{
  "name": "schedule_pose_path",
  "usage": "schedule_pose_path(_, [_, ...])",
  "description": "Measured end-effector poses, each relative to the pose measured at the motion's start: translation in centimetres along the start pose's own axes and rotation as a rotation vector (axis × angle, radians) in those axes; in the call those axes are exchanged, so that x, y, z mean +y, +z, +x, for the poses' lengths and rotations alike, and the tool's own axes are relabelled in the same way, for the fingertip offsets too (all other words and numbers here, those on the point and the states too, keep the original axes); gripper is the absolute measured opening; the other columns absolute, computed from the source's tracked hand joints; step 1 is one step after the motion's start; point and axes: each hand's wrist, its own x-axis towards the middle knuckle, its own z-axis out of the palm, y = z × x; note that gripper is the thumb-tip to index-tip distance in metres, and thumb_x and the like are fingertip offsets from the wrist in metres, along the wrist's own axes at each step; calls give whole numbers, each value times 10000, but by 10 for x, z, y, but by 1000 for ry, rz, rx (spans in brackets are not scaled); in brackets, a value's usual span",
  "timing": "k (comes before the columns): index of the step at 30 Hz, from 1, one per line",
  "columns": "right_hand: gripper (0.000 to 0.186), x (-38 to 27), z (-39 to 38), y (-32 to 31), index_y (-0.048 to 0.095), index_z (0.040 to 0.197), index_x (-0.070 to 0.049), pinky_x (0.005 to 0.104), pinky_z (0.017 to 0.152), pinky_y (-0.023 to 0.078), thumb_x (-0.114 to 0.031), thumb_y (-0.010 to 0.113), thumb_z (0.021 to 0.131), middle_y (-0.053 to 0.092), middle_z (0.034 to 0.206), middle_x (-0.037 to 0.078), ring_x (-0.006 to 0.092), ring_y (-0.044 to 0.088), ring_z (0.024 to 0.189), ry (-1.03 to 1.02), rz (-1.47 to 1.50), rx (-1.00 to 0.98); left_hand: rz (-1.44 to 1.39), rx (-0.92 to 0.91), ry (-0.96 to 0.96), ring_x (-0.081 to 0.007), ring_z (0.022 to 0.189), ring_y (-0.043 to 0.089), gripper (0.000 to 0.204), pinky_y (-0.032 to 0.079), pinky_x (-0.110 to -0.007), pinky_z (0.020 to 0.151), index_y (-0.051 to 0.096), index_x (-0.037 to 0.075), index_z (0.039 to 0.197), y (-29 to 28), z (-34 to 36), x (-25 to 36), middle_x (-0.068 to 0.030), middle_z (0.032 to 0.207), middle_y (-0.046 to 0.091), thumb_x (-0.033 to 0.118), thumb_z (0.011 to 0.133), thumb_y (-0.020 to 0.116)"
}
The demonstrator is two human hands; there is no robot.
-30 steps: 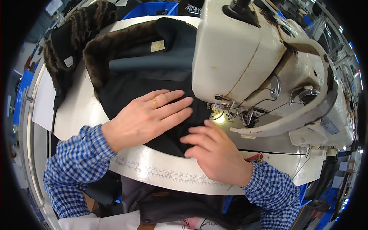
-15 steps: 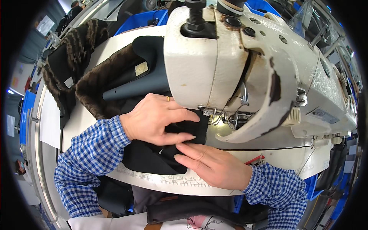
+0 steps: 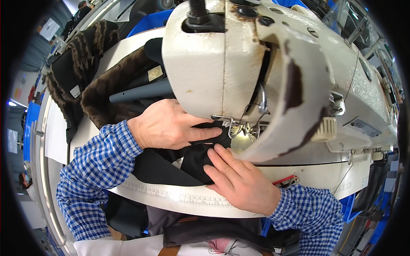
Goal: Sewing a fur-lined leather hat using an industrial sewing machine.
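Black fabric [image 3: 164,168] lies folded on the white bed of a sewing machine [image 3: 194,72], its right edge at the needle and presser foot [image 3: 239,130]. My left hand [image 3: 160,123] rests on the fabric, fingers stretched toward the foot; its thumb is mostly hidden. Flat on the fabric's right side, just in front of the foot, are the spread fingers of my right hand [image 3: 245,183]. Brown fur trim [image 3: 113,74] runs behind my left hand, with a pale label [image 3: 155,73] beside it. Part of the fabric is hidden under my hands and the machine head.
Another dark piece with fur stripes [image 3: 87,53] lies at the far left. A printed ruler scale [image 3: 171,196] runs along the table's front edge. A red-handled tool [image 3: 285,179] lies beside my right wrist. Blue bins [image 3: 149,23] stand behind the table.
My right fingers have moved up and farther right, closer to the presser foot. My left hand has shifted slightly, and the fabric's front edge has moved up. The view has shifted a little.
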Motion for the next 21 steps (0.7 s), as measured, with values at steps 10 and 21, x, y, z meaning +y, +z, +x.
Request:
schedule_pose_path(10, [284,-4,-2,-4,686,1096,55,518,1110,487,-114,658,871,639,1328,275,430,583,1312,-45,-16,-34,54,-36,24,-196,882,710,508,598,-326,671,734,131,1226,-6,14,9,5,1217,666,174,720,766])
schedule_pose_path(21, [259,0,1,-3,651,1076,42,521,1127,459,-155,632,908,627,1334,289,435,567,1327,-36,-49,-28,39,0,-83,-195,715,689,330,582,-313,599,773,73,1082,-3,18,21,-10,1054,679,169,771,714])
